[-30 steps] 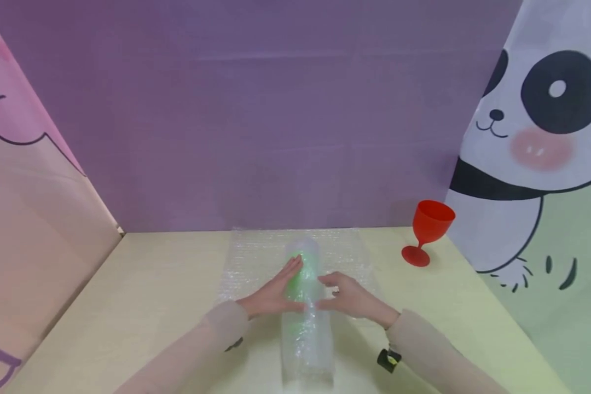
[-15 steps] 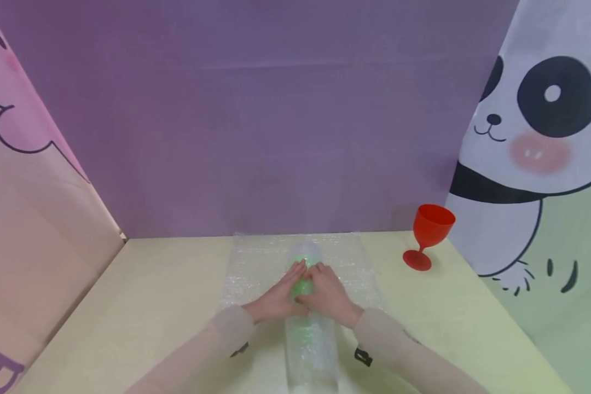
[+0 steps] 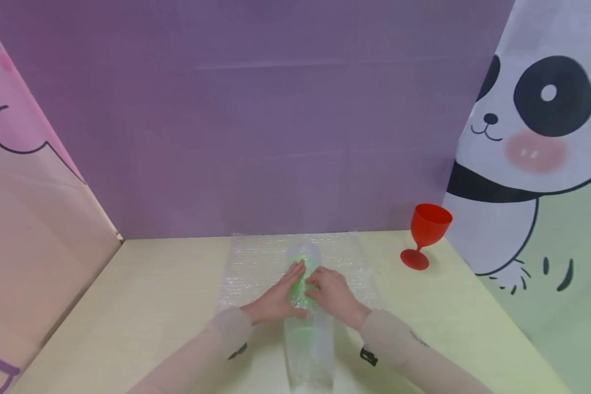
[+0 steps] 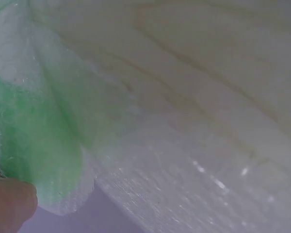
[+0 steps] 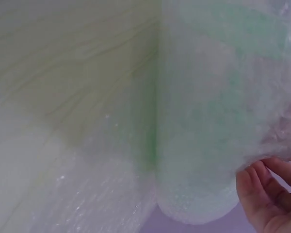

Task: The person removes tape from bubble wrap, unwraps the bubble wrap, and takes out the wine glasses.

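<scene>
A roll of clear bubble wrap (image 3: pixel 309 355) lies in the middle of the table in the head view. A green object (image 3: pixel 299 294) shows through its layers, too blurred to name. Flat bubble wrap (image 3: pixel 251 262) spreads behind and beside the roll. My left hand (image 3: pixel 273 301) rests along the roll's left side, fingers straight and thumb apart. From the right, my right hand (image 3: pixel 336 295) has curled fingers on top, pinching the film. In the right wrist view, fingertips (image 5: pixel 245 177) meet the wrap's edge. The left wrist view shows one fingertip (image 4: pixel 19 196) beside the green-tinted wrap (image 4: pixel 39 136).
A red plastic goblet (image 3: pixel 428 230) stands upright at the back right of the pale table (image 3: pixel 162 295). Behind rises a purple backdrop (image 3: pixel 285 120). Printed panels flank both sides, with a panda (image 3: pixel 517 180) on the right one.
My right hand has come in from the roll's right side onto its top, then shifted slightly right. The left hand stays almost in place. The goblet has not moved on the table.
</scene>
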Motion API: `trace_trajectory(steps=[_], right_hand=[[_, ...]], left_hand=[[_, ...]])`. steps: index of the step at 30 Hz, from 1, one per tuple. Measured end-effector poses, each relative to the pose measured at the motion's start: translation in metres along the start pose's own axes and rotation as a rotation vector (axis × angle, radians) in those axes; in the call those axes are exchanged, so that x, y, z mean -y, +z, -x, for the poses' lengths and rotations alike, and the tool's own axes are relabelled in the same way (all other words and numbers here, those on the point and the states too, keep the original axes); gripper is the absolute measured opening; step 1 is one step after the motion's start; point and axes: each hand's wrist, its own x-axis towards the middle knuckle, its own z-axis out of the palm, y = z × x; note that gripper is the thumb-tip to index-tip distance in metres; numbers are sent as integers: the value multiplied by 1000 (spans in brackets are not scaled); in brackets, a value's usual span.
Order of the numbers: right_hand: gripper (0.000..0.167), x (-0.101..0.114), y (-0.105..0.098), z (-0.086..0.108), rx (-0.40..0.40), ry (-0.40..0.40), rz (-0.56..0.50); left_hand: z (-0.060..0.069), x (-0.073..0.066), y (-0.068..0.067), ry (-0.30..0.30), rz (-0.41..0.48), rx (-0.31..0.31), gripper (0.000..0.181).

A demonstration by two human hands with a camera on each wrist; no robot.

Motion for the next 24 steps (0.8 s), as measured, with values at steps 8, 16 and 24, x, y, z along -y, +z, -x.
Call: trace_trajectory(steps=[8,16,24], right_hand=[[11,-10,5,3,-74,-69,-71],[12,-30,14,0,-43,-100,-347],[11,-35,14,-3,-24,-60,-460]], left_hand=[[0,4,2,5,20,-3,104],[1,6,4,-22,47,2,104],[1,6,4,-34,53,0,104]])
